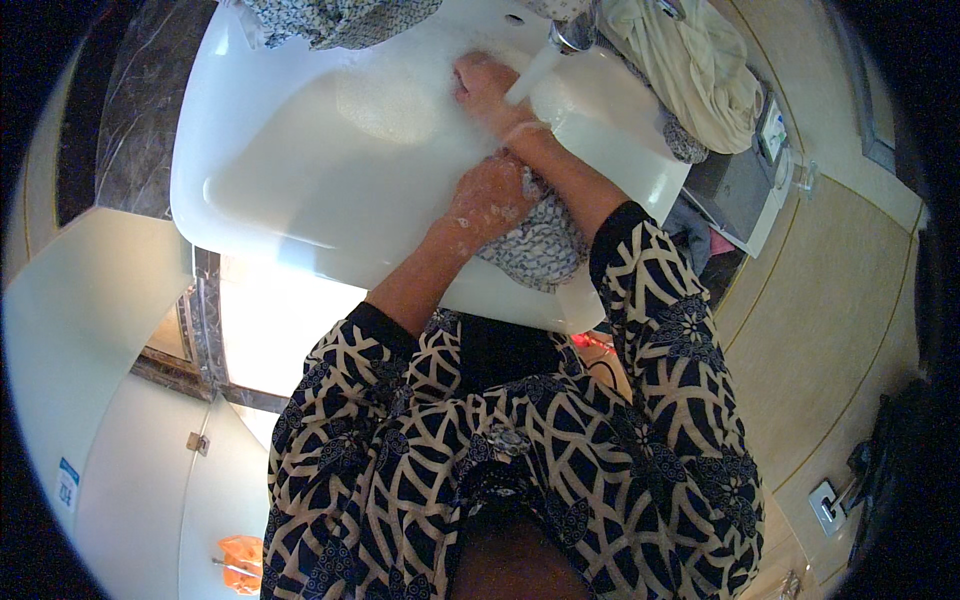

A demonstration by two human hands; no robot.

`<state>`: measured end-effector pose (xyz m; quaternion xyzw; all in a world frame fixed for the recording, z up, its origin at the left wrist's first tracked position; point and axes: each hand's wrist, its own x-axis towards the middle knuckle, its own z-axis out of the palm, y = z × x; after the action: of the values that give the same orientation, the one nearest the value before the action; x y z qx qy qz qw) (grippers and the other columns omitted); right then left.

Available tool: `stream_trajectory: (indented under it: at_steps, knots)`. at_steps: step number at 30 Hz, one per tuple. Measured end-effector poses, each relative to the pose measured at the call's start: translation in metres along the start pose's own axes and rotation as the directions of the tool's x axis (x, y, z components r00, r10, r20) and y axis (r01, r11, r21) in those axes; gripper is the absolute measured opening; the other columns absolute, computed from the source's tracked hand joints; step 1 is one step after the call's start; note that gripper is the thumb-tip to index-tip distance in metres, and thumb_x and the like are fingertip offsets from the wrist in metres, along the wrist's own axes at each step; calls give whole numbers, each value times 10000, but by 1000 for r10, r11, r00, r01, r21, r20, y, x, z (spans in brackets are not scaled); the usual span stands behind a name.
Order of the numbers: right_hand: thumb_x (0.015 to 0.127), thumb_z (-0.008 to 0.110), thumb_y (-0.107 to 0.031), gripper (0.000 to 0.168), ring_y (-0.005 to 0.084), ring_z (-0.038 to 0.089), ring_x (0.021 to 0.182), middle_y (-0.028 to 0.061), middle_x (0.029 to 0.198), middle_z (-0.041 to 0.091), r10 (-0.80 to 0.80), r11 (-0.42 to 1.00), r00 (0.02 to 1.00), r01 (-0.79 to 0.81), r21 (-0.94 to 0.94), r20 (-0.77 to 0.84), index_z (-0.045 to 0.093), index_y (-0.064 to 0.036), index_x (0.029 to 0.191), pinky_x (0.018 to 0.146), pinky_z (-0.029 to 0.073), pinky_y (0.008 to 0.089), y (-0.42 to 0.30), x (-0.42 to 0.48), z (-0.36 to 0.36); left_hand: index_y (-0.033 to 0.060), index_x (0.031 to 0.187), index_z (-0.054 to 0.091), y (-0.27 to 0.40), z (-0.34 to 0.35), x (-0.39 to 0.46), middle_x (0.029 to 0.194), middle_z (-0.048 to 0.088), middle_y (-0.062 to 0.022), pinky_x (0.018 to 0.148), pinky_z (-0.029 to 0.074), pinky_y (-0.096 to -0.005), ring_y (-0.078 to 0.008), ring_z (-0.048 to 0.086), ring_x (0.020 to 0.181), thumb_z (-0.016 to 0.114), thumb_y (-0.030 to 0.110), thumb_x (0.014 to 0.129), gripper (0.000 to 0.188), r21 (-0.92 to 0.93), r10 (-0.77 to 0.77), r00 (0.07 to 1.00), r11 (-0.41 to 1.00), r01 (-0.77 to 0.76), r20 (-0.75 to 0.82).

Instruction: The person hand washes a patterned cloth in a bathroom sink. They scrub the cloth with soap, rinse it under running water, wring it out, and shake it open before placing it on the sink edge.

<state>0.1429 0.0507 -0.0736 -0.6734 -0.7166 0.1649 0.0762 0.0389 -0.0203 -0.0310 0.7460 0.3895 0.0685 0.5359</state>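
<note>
My left hand, flecked with suds, is closed on a blue-and-white patterned cloth bunched at the near edge of a white washbasin. My right forearm crosses just beyond it. My right hand, fingers curled, reaches into the basin beside the running stream from a chrome tap. Whether it holds anything is hidden. Cloudy, foamy water lies in the basin. Another patterned cloth hangs over the far left rim.
Cream cloth lies heaped right of the tap, with a grey speckled cloth under it. A grey box stands beside the basin. Dark marble borders the left side. A wall socket with a plug is at lower right.
</note>
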Motion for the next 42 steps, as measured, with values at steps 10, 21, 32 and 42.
stream_trajectory:
  at_steps: [10,21,32,42]
  knots:
    - [651,528,-99,251,345,508,829,179,873,531,-7,997,985,20,79,-173,511,-34,892,730,415,384,6,-4,11,-29,901,520,7,-3,-3,930,532,-215,759,414,-399,-349,512,868,556,219,689,328,-17,-3,1000,1000,3,-26]
    - [662,527,-109,270,287,494,898,108,936,528,-65,996,995,60,-59,-81,520,-79,930,730,413,388,-11,-6,-14,-23,903,528,1,5,1,900,545,-211,757,418,-393,-341,515,873,554,218,689,323,40,29,1000,999,-29,1]
    - [689,531,-228,252,261,517,816,88,808,544,-212,961,970,228,-156,117,566,-84,893,708,405,396,-50,14,-8,1,931,533,-6,19,6,928,554,-187,789,402,-384,-308,521,882,499,242,728,316,97,104,993,989,-108,51]
    - [788,495,-255,284,174,532,817,103,870,574,244,823,955,-295,485,167,557,-18,934,738,397,270,10,-87,-72,-33,916,503,-10,24,13,923,529,-197,730,423,-373,-322,526,844,495,271,761,342,201,102,994,975,-94,-33]
